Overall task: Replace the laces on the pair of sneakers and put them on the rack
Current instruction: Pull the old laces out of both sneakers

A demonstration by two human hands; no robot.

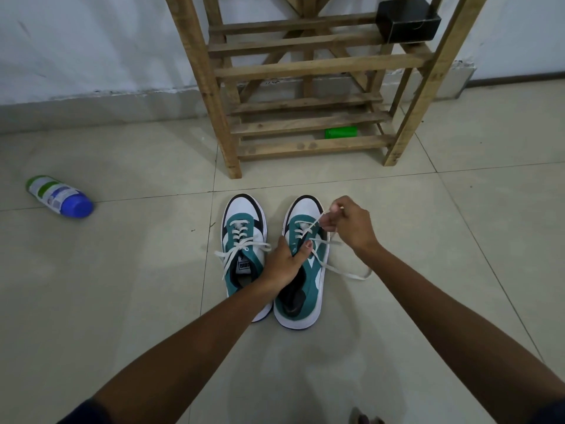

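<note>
Lying on its side at the left edge of the frame, a bottle (59, 196) with a blue cap and a green-and-white label rests on the pale tiled floor (128, 270), well apart from everything else. Dark grout lines cross the tiles, and along the upper left a white wall (91, 41) meets the floor at a grey, scuffed base strip.

In the centre, two teal, white and black sneakers stand side by side, toes toward the top of the frame. The left sneaker (244, 240) is laced, its white ends splayed loose over the tongue. The left hand (282, 264) grips the inner side of the right sneaker (305, 289), thumb curled over the eyelet edge. The right hand (348, 224) pinches a white lace (315, 223) drawn taut up from the eyelets near the toe; the lace's other end (351, 273) trails onto the floor to the right of the shoe.

Above them in the frame, a wooden slatted rack (305, 71) stands against the wall, just beyond the toes. A green cylinder (341, 132) lies on its lowest shelf, and a black box (408, 21) sits on an upper shelf at the upper right.
</note>
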